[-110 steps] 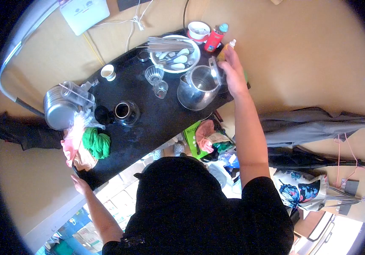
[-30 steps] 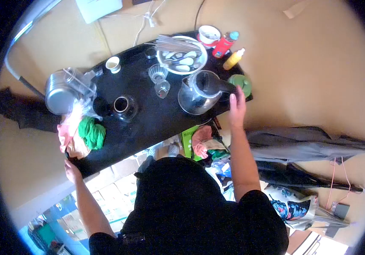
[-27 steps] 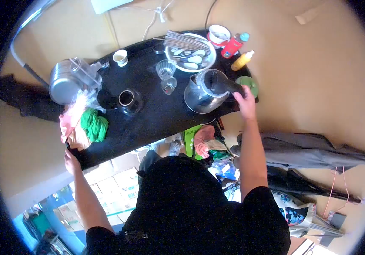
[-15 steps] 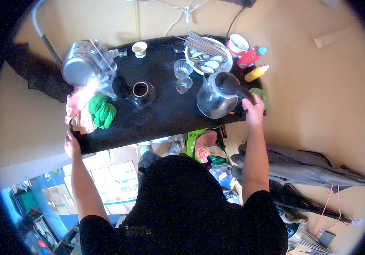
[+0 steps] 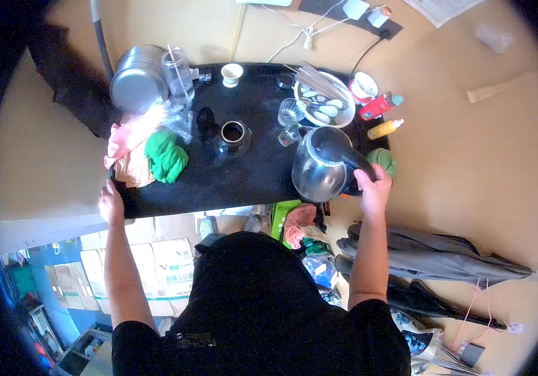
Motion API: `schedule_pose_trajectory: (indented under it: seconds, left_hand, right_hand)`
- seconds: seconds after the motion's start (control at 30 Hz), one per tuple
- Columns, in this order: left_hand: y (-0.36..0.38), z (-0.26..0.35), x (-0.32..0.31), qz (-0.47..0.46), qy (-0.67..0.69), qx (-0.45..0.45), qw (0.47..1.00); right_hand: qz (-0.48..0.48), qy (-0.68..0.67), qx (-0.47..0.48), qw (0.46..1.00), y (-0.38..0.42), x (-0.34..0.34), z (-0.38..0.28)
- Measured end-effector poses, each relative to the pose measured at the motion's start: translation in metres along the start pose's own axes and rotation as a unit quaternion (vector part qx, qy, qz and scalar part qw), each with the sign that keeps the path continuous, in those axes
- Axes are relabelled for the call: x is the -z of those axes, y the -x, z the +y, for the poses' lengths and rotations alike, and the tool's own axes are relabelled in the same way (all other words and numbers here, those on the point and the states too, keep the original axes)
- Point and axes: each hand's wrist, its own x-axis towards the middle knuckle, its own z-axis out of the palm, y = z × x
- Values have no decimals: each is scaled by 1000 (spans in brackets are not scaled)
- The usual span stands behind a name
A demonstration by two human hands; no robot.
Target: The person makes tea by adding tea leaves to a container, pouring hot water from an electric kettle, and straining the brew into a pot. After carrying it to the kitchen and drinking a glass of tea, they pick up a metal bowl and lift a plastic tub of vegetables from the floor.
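Observation:
My right hand point(image 5: 374, 186) is wrapped round the black handle of a glass kettle point(image 5: 319, 172), near the right end of the black table point(image 5: 187, 199). The kettle has a black lid and overlaps the table's front edge in this view. At the table's left corner, my left hand point(image 5: 111, 202) has its fingers closed on the edge, just below some pink cloth point(image 5: 123, 141). A bunched green cloth point(image 5: 166, 156) lies beside the pink one. Mid-table stands a dark glass pot point(image 5: 234, 138) without a lid. Two clear glass cups, one of them a ribbed glass point(image 5: 291, 111), sit behind the kettle.
Along the back are stacked metal tins point(image 5: 137, 84), a clear jar point(image 5: 178, 78), a white cup point(image 5: 232, 75) and a white bowl of spoons and sticks point(image 5: 343, 116). A red bottle point(image 5: 377, 108) and yellow bottle point(image 5: 384, 129) stand right. Cardboard boxes point(image 5: 156, 269) lie below.
The camera view has shifted, so the table and its objects appear further right. The kettle has tilted slightly and sits lower against the table edge. Both hands keep their places.

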Motion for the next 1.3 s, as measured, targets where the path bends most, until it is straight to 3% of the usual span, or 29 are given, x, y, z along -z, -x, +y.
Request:
schedule_pose_trajectory:
  seconds: [0.1, 0.57, 1.03, 1.13, 1.3]
  left_hand:
    - [1, 2, 1, 8, 10, 4, 1000]
    - [-2, -8, -4, -6, 23, -36, 999]
    - [-2, -9, -3, -21, 22, -29, 999]
    - [-9, -23, -24, 3, 10, -64, 998]
    - [-2, -10, -5, 0, 30, -37, 999]
  right_hand:
    - [-35, -18, -35, 999, 19, -20, -25]
    - [-96, 50, 40, 993, 49, -116, -89]
    - [-85, 194, 97, 973, 42, -128, -89]
    - [-87, 188, 101, 973, 44, -128, -94]
    - [-91, 213, 97, 968, 45, -126, -106]
